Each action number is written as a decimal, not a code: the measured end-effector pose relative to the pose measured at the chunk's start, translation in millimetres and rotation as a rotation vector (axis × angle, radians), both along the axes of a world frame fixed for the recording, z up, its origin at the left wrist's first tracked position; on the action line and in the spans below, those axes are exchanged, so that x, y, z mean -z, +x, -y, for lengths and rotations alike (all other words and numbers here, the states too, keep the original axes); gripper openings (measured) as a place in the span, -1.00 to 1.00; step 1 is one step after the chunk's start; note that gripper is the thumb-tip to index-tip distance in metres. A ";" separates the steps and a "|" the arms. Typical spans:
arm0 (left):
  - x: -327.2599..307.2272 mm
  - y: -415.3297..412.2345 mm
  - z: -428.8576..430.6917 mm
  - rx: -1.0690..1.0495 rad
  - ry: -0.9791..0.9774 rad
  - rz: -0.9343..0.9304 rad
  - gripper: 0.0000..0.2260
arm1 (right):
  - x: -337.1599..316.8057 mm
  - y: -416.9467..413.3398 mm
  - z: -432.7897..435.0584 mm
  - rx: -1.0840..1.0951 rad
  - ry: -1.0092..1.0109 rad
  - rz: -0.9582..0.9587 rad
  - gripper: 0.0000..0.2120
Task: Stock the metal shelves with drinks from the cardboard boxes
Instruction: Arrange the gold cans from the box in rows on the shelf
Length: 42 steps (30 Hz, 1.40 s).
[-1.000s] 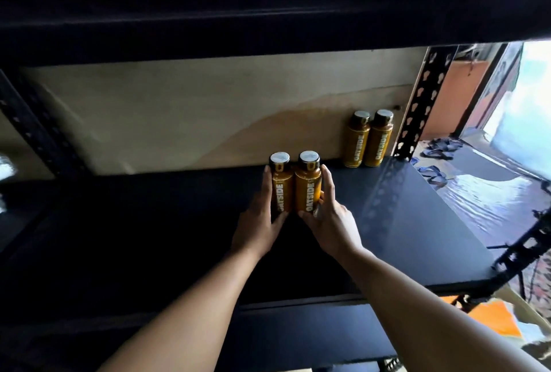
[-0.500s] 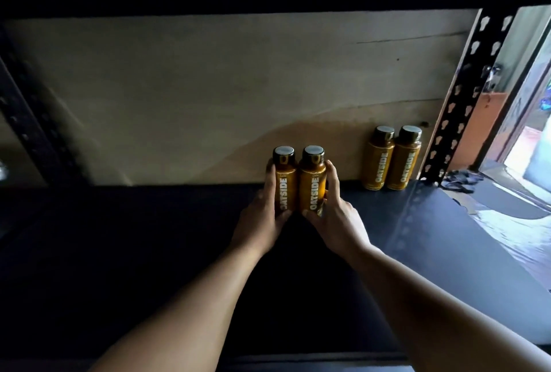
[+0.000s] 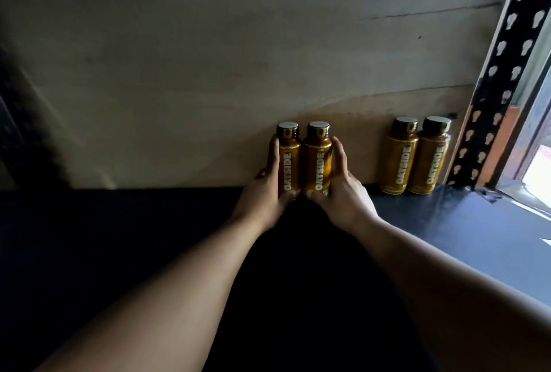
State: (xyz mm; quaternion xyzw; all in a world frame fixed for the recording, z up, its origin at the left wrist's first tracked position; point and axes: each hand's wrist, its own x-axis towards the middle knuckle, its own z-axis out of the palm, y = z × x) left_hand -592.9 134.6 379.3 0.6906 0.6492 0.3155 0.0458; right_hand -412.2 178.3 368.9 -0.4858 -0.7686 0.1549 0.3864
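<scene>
Two amber drink bottles with dark caps stand side by side near the back of the dark metal shelf [image 3: 477, 222]. My left hand [image 3: 265, 189] holds the left bottle [image 3: 288, 160], fingers along its left side and thumb at its base. My right hand [image 3: 343, 189] holds the right bottle [image 3: 317, 160] the same way from the right. The two bottles touch each other. Two more of the same bottles [image 3: 416, 157] stand upright at the shelf's back right corner.
A pale wooden back panel [image 3: 208, 79] closes the rear of the shelf. A perforated black upright [image 3: 495, 79] stands at the right, with a bright opening beyond it. Another dark shelf hangs close overhead. The shelf's left part lies in deep shadow.
Both hands have slid the pair of bottles farther back on the shelf, toward the wooden panel. My view has moved in closer under the upper shelf.
</scene>
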 end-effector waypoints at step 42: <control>3.3 -9.5 -12.2 0.037 0.035 0.106 -0.04 | 0.0 4.4 -19.1 -0.044 -0.009 -0.022 0.13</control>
